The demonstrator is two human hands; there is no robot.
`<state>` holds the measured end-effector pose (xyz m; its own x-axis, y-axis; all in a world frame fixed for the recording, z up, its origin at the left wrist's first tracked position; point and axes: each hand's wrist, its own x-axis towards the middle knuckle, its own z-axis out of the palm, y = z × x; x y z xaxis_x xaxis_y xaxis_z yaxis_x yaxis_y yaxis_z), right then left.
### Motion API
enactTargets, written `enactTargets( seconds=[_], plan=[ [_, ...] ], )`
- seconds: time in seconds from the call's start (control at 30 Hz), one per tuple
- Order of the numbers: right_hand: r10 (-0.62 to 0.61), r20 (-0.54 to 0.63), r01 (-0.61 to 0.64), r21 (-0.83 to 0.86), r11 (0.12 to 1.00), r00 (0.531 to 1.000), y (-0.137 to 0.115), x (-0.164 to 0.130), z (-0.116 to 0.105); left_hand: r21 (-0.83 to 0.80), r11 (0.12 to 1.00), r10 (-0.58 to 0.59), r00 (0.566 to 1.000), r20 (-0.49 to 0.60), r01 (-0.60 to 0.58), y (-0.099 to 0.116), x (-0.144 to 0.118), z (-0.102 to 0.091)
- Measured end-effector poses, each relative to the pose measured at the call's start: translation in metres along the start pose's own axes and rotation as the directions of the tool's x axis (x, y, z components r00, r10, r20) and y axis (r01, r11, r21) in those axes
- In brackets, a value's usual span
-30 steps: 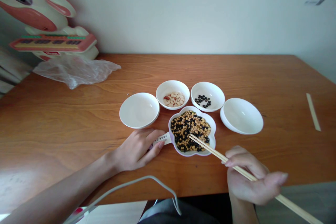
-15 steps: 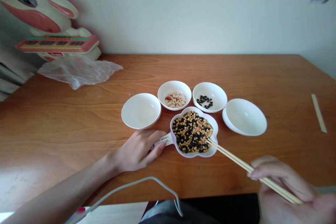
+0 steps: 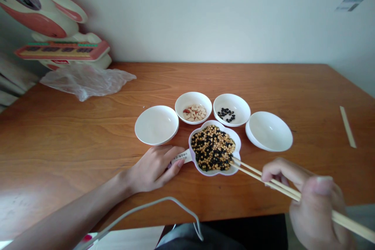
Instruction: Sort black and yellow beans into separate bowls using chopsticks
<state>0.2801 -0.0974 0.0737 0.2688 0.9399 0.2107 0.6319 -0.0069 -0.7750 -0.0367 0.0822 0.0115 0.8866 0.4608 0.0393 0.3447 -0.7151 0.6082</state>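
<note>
A flower-shaped white dish full of mixed black and yellow beans sits near the table's front edge. My left hand rests on the table and pinches the dish's small handle. My right hand holds a pair of wooden chopsticks whose tips touch the dish's right rim. Behind the dish stand an empty white bowl, a bowl with peanuts, a bowl with a few black beans and another empty bowl.
A crumpled clear plastic bag and a rabbit-shaped toy lie at the back left. A paper chopstick sleeve lies at the right. A grey cable hangs in front of the wooden table.
The chopstick tips drew back from the middle of the beans to the dish's right rim. My right hand dipped low and right, then rose again. My left hand stayed put.
</note>
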Motion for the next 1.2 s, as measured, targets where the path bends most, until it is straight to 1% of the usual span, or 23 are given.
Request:
enactTargets(
  seconds=[0.13,0.23,0.47,0.57,0.77,0.93,1.1,1.2],
  plan=[
    [0.016,0.017,-0.016,0.001,1.0,1.0,0.008,-0.002,-0.007,-0.006,1.0,-0.001,1.0,0.001,0.001,0.0,0.0,0.0],
    [0.073,0.06,-0.074,0.015,0.997,0.995,0.011,-0.004,-0.01,-0.007,1.0,0.004,1.0,-0.003,-0.004,0.0,0.0,0.0],
    [0.249,0.051,-0.253,0.091,0.963,0.967,0.01,-0.002,0.0,-0.001,1.0,-0.005,1.0,0.006,0.005,0.001,0.0,0.0],
    [0.295,0.042,-0.298,0.101,0.949,0.954,0.015,0.001,0.002,-0.002,1.0,-0.014,1.0,0.011,0.014,0.001,0.0,0.0],
    [0.324,0.041,-0.326,0.112,0.939,0.945,0.023,0.004,0.003,-0.004,1.0,-0.018,1.0,0.008,0.018,0.001,-0.001,0.0],
    [0.372,-0.016,-0.365,0.157,0.917,0.928,0.019,0.007,0.008,0.0,1.0,-0.012,1.0,0.004,0.012,0.0,-0.001,0.0],
    [0.339,-0.009,-0.332,0.176,0.927,0.941,0.015,0.007,0.01,-0.002,1.0,-0.013,1.0,0.003,0.013,0.001,-0.001,0.0],
    [0.342,-0.027,-0.332,0.172,0.927,0.939,0.014,0.008,0.011,-0.008,1.0,-0.01,1.0,-0.001,0.01,0.001,-0.001,0.0]
  ],
)
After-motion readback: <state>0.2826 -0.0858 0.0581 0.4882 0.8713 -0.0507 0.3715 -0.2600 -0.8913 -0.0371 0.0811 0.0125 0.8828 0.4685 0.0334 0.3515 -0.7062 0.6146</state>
